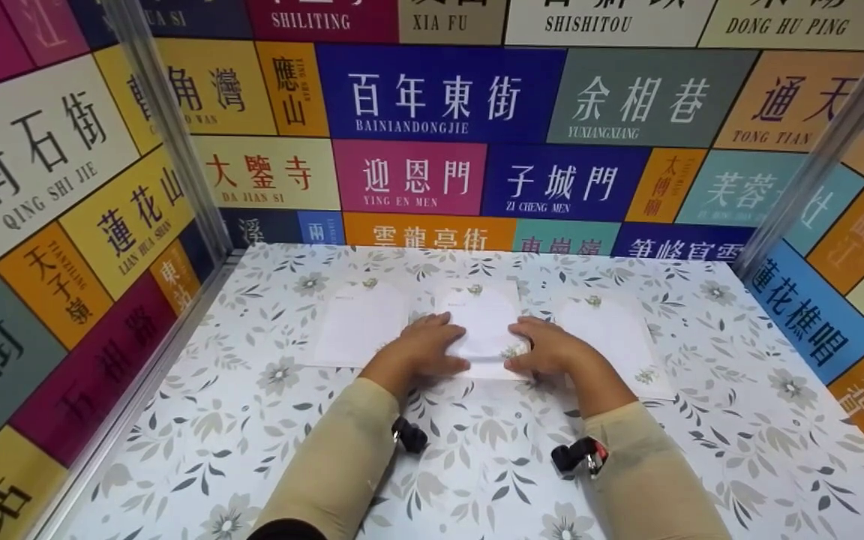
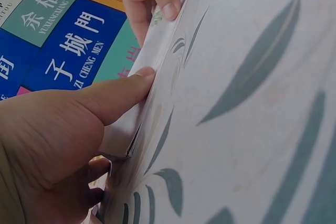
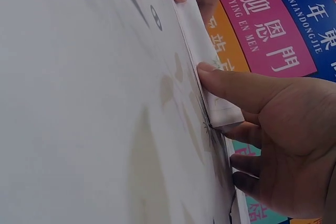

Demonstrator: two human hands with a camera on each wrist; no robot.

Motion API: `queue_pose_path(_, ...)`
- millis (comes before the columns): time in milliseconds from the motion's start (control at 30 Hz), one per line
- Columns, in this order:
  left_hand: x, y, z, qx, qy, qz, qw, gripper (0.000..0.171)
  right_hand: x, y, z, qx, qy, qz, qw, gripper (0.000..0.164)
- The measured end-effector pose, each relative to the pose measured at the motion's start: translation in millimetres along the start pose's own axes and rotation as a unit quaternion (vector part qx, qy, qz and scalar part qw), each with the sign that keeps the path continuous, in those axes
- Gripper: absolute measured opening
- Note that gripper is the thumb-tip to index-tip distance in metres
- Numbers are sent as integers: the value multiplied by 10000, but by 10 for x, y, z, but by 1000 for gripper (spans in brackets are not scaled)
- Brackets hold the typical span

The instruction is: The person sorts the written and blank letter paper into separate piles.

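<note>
A white sheet of writing paper [image 1: 483, 324] with a small printed flower motif lies between my hands, its near edge bowed up a little over more paper [image 1: 486, 370]. My left hand [image 1: 432, 345] grips its left side, the thumb on the near edge and the fingers along the side. Opposite it, my right hand [image 1: 548, 346] grips the right side in the same way. Both wrist views show the thumbs against the near edge of the paper [image 2: 122, 139]. Most fingertips of the left hand are hidden in its wrist view.
To the left lies another flower-printed sheet [image 1: 357, 326], and a third sheet [image 1: 604, 337] lies partly behind my right hand. All rest on a table [image 1: 267, 450] with a leaf-patterned cover. Panels with printed signs [image 1: 439, 94] stand around it, with metal posts [image 1: 177, 135] at the corners.
</note>
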State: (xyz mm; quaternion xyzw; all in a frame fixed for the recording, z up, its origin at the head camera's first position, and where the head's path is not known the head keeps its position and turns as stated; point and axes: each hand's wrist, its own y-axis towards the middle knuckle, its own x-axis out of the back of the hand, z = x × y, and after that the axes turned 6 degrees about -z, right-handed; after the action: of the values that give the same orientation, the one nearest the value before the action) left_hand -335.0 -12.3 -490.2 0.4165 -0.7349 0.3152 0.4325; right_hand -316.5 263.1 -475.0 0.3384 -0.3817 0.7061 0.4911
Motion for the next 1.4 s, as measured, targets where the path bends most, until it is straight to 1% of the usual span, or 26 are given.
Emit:
queue_pose_path(167,10,12,-1,-94,17,-173,9998,66,1,13,0,-52,18,-152,9999,76)
queue_pose_path(333,31,5,1,-278,151,-429,9986,61,7,18,15,-299,105,-305,9990,72)
queue_pose_path(433,34,-2,4,-318,174,-549,9978,58,5,18,21,-476,111,-306,9983,71)
queue_pose_path(500,34,-9,5,-324,164,-603,9975,57,4,15,22,-512,107,-297,9982,71)
queue_pose_path(567,31,-17,6,-278,70,-661,9974,56,3,14,22,-440,86,-325,9985,70)
queue_pose_path(733,35,-33,-2,-210,-44,-792,9966,54,13,14,15,-66,-26,-449,9990,71)
queue_pose_path(833,44,-36,-17,-160,-100,-799,9966,55,20,16,17,-35,-27,-477,9989,71)
queue_pose_path(867,46,-34,-24,-96,-157,-782,9968,55,22,18,19,-36,-32,-481,9988,71)
queue_pose_path(1067,49,-6,-44,255,-408,-623,9969,60,38,20,24,-219,123,-556,9981,68)
queue_pose_path(1233,50,2,-35,458,-689,-509,9953,64,46,15,27,-467,369,-570,9966,69)
queue_pose_path(1300,49,1,-34,542,-801,-518,9940,64,50,11,33,-597,445,-578,9955,70)
queue_pose_path(1400,42,6,-30,599,-878,-639,9923,62,49,14,34,-686,585,-706,9934,69)
